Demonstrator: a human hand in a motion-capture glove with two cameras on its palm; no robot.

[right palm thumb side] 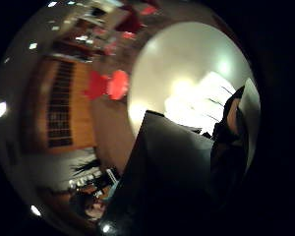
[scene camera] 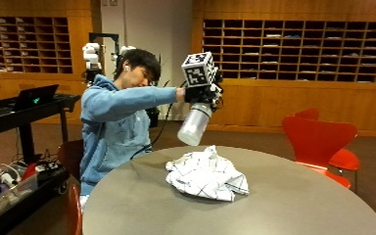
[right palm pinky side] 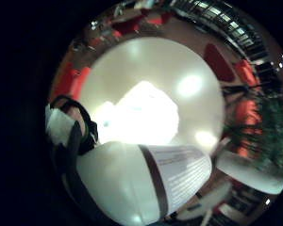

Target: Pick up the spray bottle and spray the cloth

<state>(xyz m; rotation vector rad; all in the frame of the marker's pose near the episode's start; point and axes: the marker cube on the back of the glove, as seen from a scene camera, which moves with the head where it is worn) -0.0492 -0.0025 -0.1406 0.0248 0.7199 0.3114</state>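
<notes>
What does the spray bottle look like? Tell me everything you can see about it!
The spray bottle has a pale, see-through plastic body with a dark band and a printed label round it. Its top is hidden inside the gloved right hand, which grips it. It hangs in the air, tilted, bottom end pointing down toward the crumpled white checked cloth on the round grey table. It touches nothing but the hand. No spray shows.

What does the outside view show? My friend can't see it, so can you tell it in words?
A person seated at a round gray table holds a pale spray bottle up in the air with a gloved right hand, tilted above a crumpled white checked cloth lying on the table. A red chair stands beside the table, with wooden shelves along the wall behind.
</notes>
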